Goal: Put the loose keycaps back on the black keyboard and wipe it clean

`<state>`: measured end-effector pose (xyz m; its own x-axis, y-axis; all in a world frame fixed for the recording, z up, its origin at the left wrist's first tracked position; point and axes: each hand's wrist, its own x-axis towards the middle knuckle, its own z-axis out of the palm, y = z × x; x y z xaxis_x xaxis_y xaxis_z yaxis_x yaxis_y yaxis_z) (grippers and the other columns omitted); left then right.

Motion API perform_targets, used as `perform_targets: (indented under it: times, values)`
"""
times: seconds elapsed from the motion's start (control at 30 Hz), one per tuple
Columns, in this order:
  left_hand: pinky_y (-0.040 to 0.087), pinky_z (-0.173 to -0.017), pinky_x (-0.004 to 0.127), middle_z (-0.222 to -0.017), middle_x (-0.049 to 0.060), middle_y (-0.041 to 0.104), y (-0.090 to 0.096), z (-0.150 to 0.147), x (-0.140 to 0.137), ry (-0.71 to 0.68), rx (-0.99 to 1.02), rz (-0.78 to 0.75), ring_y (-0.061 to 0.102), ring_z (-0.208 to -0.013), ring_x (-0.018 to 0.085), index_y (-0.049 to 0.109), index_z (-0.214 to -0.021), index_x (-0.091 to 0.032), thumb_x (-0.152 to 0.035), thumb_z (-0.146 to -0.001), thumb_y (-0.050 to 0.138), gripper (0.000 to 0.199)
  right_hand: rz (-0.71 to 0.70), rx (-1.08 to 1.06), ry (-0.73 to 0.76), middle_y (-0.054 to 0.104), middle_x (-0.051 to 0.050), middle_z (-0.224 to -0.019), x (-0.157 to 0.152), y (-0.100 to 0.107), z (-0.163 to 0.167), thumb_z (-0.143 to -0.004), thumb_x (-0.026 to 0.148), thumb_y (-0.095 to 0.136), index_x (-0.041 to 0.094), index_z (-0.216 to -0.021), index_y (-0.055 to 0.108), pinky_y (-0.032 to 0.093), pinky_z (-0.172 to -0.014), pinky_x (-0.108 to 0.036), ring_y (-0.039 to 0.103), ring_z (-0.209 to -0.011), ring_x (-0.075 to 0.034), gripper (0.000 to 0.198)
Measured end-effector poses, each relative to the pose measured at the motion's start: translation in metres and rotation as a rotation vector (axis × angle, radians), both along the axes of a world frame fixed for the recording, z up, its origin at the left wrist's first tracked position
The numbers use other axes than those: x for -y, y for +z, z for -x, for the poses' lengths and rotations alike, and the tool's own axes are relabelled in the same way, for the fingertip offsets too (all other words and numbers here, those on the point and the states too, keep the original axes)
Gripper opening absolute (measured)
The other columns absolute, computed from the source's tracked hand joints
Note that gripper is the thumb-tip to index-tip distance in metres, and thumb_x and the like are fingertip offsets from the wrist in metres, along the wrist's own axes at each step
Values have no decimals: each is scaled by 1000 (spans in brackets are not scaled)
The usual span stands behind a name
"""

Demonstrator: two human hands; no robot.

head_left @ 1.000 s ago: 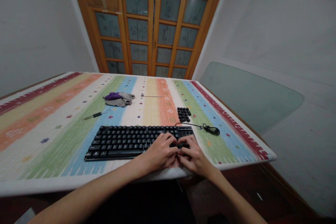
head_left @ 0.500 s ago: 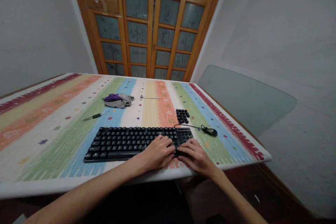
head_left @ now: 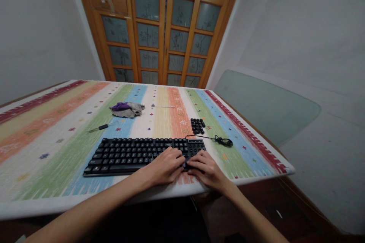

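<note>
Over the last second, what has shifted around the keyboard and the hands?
Both hands, left hand and right hand, stay pressed together on the right end of the keyboard; whether either grips something is hidden. The keyboard sits slightly further left in view, though the head camera also moved. The loose keycaps, coiled cable, screwdriver and cloth lie as before.

Your hands (head_left: pixel 185 167) crowd the keyboard's (head_left: pixel 128 153) right end. Loose keycaps (head_left: pixel 197 125) at 12 o'clock, coiled cable (head_left: pixel 224 141) at 2, both close. Screwdriver (head_left: pixel 98 128) and rag (head_left: pixel 127 109) sit at 10–11, well apart. Open cloth (head_left: pixel 42 140) beyond them to the left.
</note>
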<state>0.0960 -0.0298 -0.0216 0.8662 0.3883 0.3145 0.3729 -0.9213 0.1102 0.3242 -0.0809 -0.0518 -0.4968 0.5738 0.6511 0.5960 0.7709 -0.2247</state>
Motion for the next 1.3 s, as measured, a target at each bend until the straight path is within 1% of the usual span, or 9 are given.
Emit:
perform_targets:
  times: [0.17, 0.33, 0.4, 0.47, 0.57, 0.73, 0.93, 1.1, 1.3]
  values:
    - [40, -79, 33, -91, 4, 61, 3, 16, -4, -3, 45, 26, 55, -84, 20, 59, -90, -18, -20, -94, 59, 4, 61, 38, 7, 74, -8, -94, -7, 4, 13, -93, 20, 68, 20, -106, 73, 52, -76, -41, 59, -86, -23, 14]
    - [40, -82, 34, -91, 3, 63, 6, 21, -9, -47, 45, 43, 57, -84, 20, 59, -92, -19, -21, -93, 61, 3, 133, 47, 78, 74, -7, -98, -16, 31, 4, -92, 29, 71, 21, -108, 73, 53, -78, -39, 62, -89, -22, 18]
    - [40, -81, 34, -89, 2, 63, 8, 20, -11, -69, 35, 46, 58, -83, 19, 59, -91, -19, -21, -92, 63, 4, 99, -16, 21, 75, -7, -96, -25, 44, -10, -95, 27, 66, 22, -107, 74, 53, -84, -41, 64, -89, -22, 15]
    - [40, -80, 33, -87, 2, 64, 10, 19, -13, -89, 28, 49, 59, -83, 19, 59, -91, -19, -21, -92, 63, 5, 70, -46, -96, 76, -6, -96, -40, 54, -29, -98, 27, 61, 23, -103, 74, 51, -88, -43, 66, -91, -23, 15]
    - [41, -81, 33, -88, 2, 65, 14, 15, -16, -102, 28, 37, 59, -84, 19, 59, -91, -19, -24, -92, 64, 7, 69, -54, -248, 77, -6, -95, -73, 61, -60, -96, 30, 61, 22, -98, 75, 51, -89, -43, 67, -91, -23, 16]
    - [44, -79, 33, -91, 5, 65, 19, 4, -25, -105, 71, 8, 59, -85, 20, 60, -92, -18, -25, -94, 61, 8, 192, 50, -402, 78, -8, -98, -132, 58, -89, -93, 25, 59, 20, -92, 76, 50, -90, -41, 68, -95, -24, 18]
    - [47, -85, 36, -100, 7, 65, 19, -4, -39, -57, 142, 44, 58, -93, 22, 62, -99, -17, -25, -97, 58, 9, 266, 154, -400, 79, -8, -98, -182, 52, -80, -90, 19, 60, 19, -91, 78, 48, -93, -42, 67, -93, -25, 18]
    - [47, -90, 38, -104, 7, 65, 12, 1, -42, -7, 187, 71, 57, -99, 23, 63, -102, -18, -26, -98, 58, 10, 323, 237, -404, 79, -6, -97, -206, 45, -74, -83, 8, 58, 21, -90, 79, 46, -99, -43, 66, -97, -25, 25]
    - [46, -90, 39, -103, 7, 67, 10, 8, -39, 15, 221, 71, 57, -99, 23, 64, -99, -18, -28, -99, 56, 13, 388, 313, -419, 80, -5, -94, -217, 39, -73, -78, 4, 57, 21, -86, 81, 46, -100, -38, 66, -97, -24, 31]
